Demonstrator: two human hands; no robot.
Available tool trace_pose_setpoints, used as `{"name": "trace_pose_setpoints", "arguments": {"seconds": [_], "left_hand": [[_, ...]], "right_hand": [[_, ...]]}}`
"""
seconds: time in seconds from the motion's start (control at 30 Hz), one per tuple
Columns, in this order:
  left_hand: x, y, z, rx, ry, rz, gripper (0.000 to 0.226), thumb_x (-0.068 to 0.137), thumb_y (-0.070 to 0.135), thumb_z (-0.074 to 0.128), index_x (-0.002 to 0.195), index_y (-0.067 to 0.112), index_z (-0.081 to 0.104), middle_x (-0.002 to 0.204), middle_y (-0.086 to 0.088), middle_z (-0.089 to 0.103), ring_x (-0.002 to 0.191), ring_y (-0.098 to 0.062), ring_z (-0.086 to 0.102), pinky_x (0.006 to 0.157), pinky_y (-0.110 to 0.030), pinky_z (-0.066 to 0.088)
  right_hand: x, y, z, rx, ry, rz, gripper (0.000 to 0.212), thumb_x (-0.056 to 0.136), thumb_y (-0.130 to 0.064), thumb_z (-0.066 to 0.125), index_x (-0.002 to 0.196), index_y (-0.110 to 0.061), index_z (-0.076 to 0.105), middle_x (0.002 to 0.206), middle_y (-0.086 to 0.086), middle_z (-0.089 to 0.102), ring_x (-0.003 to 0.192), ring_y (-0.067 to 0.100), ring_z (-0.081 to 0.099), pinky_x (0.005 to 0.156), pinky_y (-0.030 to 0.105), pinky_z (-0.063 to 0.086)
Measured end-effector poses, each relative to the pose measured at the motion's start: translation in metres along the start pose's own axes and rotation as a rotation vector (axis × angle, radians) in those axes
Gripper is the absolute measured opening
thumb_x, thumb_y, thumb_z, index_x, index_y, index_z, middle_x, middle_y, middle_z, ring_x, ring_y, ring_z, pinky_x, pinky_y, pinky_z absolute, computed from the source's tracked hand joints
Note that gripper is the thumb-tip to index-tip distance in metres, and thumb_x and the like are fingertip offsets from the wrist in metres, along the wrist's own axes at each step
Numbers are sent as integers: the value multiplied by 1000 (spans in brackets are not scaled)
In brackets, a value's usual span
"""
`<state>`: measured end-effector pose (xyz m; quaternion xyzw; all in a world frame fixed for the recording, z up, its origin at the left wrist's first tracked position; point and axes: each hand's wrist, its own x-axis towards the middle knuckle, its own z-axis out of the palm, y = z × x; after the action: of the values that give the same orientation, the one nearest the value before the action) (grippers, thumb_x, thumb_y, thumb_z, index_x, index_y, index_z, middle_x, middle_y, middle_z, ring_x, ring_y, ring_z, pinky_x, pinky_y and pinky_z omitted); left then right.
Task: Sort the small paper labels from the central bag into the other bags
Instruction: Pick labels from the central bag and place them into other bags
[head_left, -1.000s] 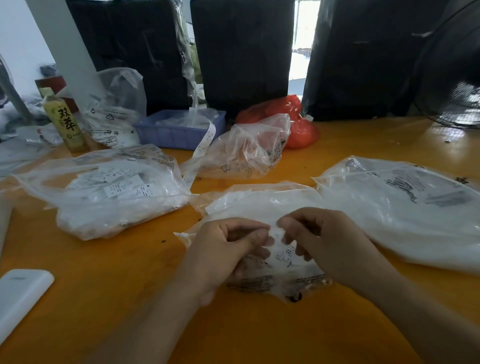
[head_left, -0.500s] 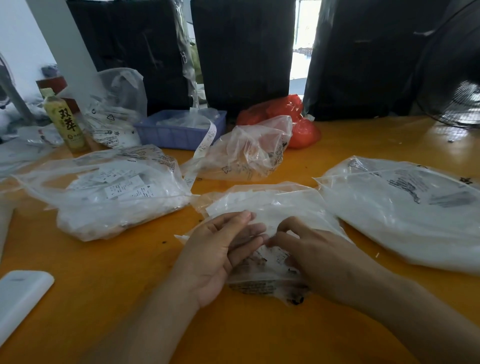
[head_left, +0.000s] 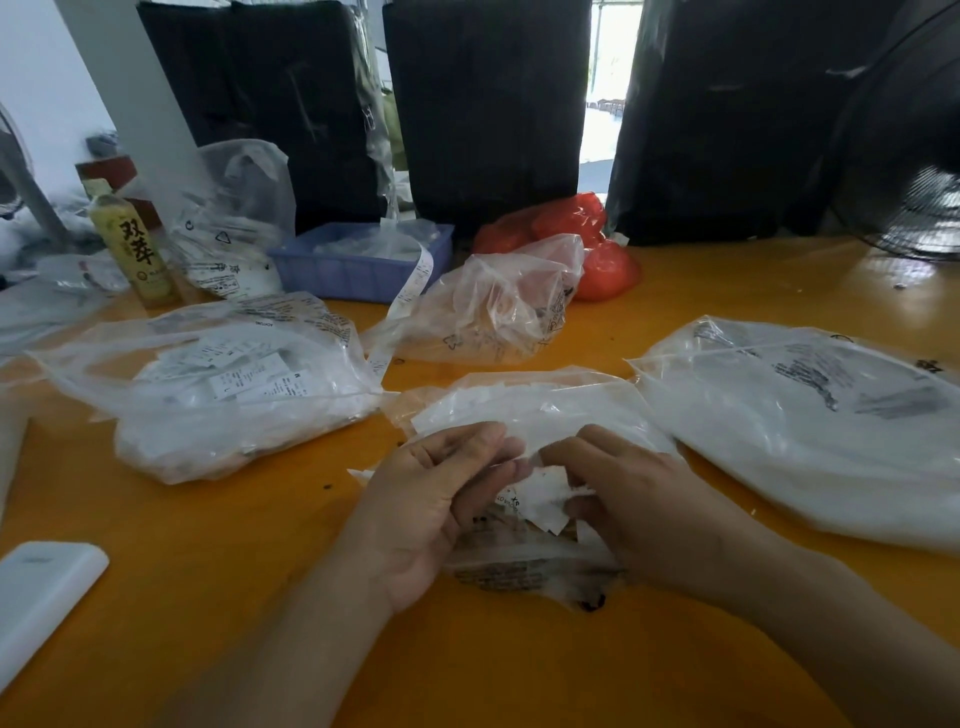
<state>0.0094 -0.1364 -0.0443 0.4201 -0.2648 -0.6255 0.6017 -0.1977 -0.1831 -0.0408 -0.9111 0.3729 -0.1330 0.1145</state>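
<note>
Left hand (head_left: 431, 499): fingers now curled at the central bag (head_left: 540, 410) mouth, no longer straight.
Right hand (head_left: 623, 499): still pinching small paper labels (head_left: 545, 496), now more exposed.

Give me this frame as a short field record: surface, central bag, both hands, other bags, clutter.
surface: orange table top
central bag: clear plastic bag of small white paper labels, lying between the hands
left hand: left hand holds the bag's edge, fingers curled
right hand: right hand pinches labels at the bag's mouth
other bags: label-filled clear bag at left; large white-filled clear bag at right; crumpled clear bag behind
clutter: blue plastic basket; yellow drink bottle
</note>
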Motion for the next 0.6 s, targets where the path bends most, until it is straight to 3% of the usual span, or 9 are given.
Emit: {"name": "trace_pose_setpoints", "arguments": {"seconds": [0.1, 0.2, 0.3, 0.37, 0.43, 0.6], "left_hand": [[0, -1, -1, -19, 21, 9, 29, 63, 6, 86, 91, 2, 84, 104, -26, 78, 92, -31, 80, 69, -23, 64], [1, -2, -1, -42, 35, 17, 23, 68, 2, 82, 91, -1, 82, 102, -27, 78, 91, -32, 80, 68, -25, 64], [2, -2, -1, -57, 31, 15, 16, 73, 4, 81, 89, 1, 83, 103, -26, 78, 94, -34, 80, 70, -26, 64], [1, -1, -1, -66, 16, 12, 15, 74, 4, 81, 89, 2, 83, 104, -26, 78, 97, -35, 80, 71, -27, 65], [1, -1, -1, -74, 1, 7, 15, 75, 4, 80, 89, 3, 83, 106, -27, 78, 99, -37, 79, 73, -28, 65], [0, -2, 1, -55, -6, 3, 14, 78, 5, 77, 90, 7, 84, 110, -25, 78, 99, -33, 79, 70, -27, 65]], "right_hand": [[-4, -1, -6, 85, 133, 50, 18, 99, -25, 63, 103, -41, 55, 103, -25, 51, 85, -5, 56, 72, 13, 45], [-8, 1, -8, 231, 264, 151, 22, 94, -23, 68, 86, -37, 54, 84, -27, 61, 71, -6, 58, 61, 8, 43], [-8, 2, -7, 325, 330, 262, 17, 92, -33, 71, 84, -38, 56, 90, -35, 61, 62, 3, 61, 57, 12, 47], [-8, 3, -8, 410, 376, 312, 14, 89, -39, 71, 84, -35, 59, 82, -28, 67, 62, 4, 65, 55, 15, 49], [-7, 3, -9, 576, 395, 345, 13, 89, -41, 70, 86, -32, 62, 73, -16, 73, 61, 6, 70, 62, 24, 53], [-7, 3, -8, 868, 404, 360, 8, 91, -36, 71, 91, -28, 68, 73, 3, 75, 67, 19, 75, 75, 45, 59]]}}
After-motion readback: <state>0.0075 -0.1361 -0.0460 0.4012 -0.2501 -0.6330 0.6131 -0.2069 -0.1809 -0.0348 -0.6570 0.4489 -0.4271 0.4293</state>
